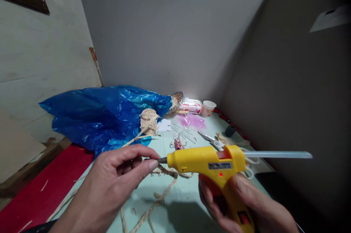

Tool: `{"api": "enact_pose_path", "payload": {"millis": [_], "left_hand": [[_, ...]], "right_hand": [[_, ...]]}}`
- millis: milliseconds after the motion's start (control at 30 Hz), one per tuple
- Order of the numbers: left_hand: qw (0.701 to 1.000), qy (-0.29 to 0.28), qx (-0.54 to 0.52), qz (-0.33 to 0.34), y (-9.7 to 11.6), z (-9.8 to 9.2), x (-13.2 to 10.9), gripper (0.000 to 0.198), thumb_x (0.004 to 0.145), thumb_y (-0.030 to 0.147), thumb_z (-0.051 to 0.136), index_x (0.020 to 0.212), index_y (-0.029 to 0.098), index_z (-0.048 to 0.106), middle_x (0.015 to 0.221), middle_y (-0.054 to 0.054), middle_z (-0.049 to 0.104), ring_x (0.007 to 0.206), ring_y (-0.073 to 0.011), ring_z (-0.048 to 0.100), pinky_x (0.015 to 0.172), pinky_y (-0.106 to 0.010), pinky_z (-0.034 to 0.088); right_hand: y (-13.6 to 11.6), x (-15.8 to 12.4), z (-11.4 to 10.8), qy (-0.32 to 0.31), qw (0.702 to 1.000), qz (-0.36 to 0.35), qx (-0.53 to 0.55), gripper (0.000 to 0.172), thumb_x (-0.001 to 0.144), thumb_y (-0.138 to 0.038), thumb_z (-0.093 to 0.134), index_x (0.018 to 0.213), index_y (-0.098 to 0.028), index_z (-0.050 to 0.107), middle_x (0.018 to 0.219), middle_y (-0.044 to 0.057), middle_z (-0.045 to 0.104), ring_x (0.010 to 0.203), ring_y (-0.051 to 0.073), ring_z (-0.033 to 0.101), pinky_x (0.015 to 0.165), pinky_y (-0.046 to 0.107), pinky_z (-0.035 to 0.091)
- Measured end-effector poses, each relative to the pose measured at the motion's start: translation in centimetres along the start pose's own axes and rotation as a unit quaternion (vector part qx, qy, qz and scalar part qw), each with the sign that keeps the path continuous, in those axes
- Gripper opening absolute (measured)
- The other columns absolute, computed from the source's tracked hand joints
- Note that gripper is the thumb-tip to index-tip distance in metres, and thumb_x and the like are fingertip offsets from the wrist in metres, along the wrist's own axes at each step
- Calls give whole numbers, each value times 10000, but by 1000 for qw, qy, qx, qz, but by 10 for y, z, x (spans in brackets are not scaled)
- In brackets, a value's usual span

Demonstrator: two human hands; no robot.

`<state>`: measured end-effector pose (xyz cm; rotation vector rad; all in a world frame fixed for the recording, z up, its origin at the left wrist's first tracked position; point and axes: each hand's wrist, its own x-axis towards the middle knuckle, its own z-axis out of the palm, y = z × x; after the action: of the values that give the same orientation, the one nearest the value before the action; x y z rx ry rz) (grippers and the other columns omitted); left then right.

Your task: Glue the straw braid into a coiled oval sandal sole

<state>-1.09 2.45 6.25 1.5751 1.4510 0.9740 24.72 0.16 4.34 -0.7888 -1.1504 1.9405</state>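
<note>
My right hand is wrapped round the handle of a yellow hot glue gun, held level with its nozzle pointing left. A small red light glows on its side, and a translucent glue stick sticks out of its back. My left hand is closed in a pinch right at the nozzle tip. From under its thumb runs a twisted straw cord, whose pinched end is hidden by the fingers. Below the hands, more braided straw cord hangs or lies over the pale green tabletop.
A large blue plastic bag fills the back left, beside a ball of straw cord. Scissors, a paper cup, a tissue pack and a dark small cylinder stand or lie behind the glue gun. Walls close in behind and right.
</note>
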Motion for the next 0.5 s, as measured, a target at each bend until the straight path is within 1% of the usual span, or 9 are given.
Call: {"api": "enact_pose_path", "payload": {"millis": [67,167,233,300,400,467,500], "left_hand": [[1000,4,12,-6,-3,0,0,321,703,572,709,798,280,801,825,-40,778,706,-222,670,507,-231,457],[999,48,11,-11,-4,3,0,283,666,559,736,751,296,797,832,-15,786,694,-201,660,513,-218,456],[997,74,-2,-12,-5,6,0,249,662,540,739,735,308,791,796,7,783,655,-175,645,511,-204,452],[996,84,-3,-12,-6,9,0,238,652,534,748,724,310,787,758,17,780,631,-167,643,478,-191,438],[995,102,3,-2,-15,10,2,268,646,544,760,771,309,789,800,12,791,626,-175,662,431,-178,439],[993,117,-5,5,-23,9,5,290,670,534,760,874,330,795,837,11,792,639,-181,676,446,-169,473],[993,119,-15,11,-28,8,6,255,674,513,773,842,323,798,850,9,792,665,-185,683,484,-162,501]], "right_hand": [[-2,2,0,-14,1000,1,-15,543,818,-655,597,861,-116,647,683,22,524,496,66,366,491,230,210],[-5,5,1,-36,998,-10,-45,573,819,-682,564,848,-111,609,686,23,516,481,63,364,467,227,222],[-4,7,0,-50,997,-26,-51,563,838,-665,552,855,-104,599,690,23,517,477,57,368,451,215,239],[0,10,-2,-64,996,-55,-41,534,869,-628,533,860,-98,601,671,16,517,464,53,367,435,201,247],[5,15,-4,-78,991,-102,-34,521,906,-594,484,836,-93,609,642,2,501,437,45,359,414,189,246],[7,16,-4,-80,989,-117,-39,540,912,-602,463,827,-90,615,660,8,504,437,42,369,408,180,258],[6,17,-4,-81,988,-120,-46,552,915,-609,452,827,-90,618,664,11,510,439,41,374,409,176,265]]}}
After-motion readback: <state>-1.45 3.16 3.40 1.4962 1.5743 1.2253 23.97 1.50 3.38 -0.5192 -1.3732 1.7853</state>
